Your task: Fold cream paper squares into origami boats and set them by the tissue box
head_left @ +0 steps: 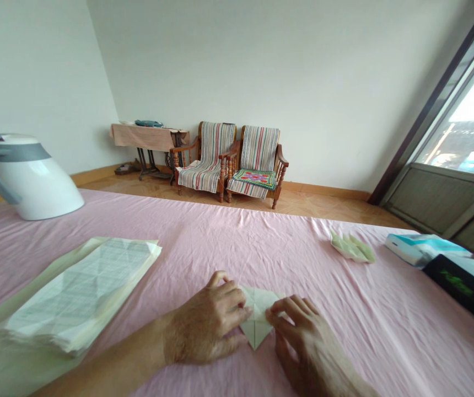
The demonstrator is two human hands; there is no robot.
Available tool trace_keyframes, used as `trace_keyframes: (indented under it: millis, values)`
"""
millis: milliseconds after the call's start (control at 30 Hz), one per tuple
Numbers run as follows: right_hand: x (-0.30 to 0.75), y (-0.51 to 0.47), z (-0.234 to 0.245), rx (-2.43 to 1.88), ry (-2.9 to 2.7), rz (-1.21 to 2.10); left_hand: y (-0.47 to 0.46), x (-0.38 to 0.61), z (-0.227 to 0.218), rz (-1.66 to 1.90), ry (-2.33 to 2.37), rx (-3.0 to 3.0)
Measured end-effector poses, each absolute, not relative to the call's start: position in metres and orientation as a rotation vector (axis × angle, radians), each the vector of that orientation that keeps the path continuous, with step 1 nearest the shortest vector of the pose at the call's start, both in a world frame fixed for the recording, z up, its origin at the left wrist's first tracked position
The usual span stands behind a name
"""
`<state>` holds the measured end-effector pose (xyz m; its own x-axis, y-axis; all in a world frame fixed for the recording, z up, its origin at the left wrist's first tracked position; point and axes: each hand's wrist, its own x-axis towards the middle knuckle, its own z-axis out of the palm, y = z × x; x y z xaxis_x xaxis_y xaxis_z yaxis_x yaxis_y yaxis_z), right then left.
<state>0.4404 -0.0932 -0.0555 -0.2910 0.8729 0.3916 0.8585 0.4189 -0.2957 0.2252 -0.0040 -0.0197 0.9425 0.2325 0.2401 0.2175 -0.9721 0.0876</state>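
Note:
A small folded sheet of pale paper [257, 315] lies on the pink cloth, its crease lines crossing in the middle and one corner pointing toward me. My left hand [208, 320] is at the paper's left edge, fingers curled and pressed on it. On the opposite edge, my right hand [305, 336] has thumb and fingertips closed at the paper. Parts of both side edges are hidden under the fingers. To the left of my hands sits a stack of creased paper sheets [84, 281], with larger yellowish sheets beneath. A folded pale green paper piece [351, 246] rests farther off to the right.
A white and grey jug [47, 182] stands at the back left of the table [229, 237]. On the right are a blue and white packet [423, 248] and a black box [460, 286]. Beyond the table stand two wooden chairs [256, 157] and a cloth-covered stand [146, 138].

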Motion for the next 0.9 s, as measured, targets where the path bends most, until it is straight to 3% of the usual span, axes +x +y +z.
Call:
trace_keyframes:
  millis: [167,900]
  values:
    - [0.436,-0.091,-0.063,-1.444,-2.153,0.08,-0.012,0.229,-0.025,0.37,0.422,3.07]
    - [0.423,-0.095,-0.065,-1.704,-2.045,-0.304,-0.033,0.233,-0.028,0.257,0.83,3.018]
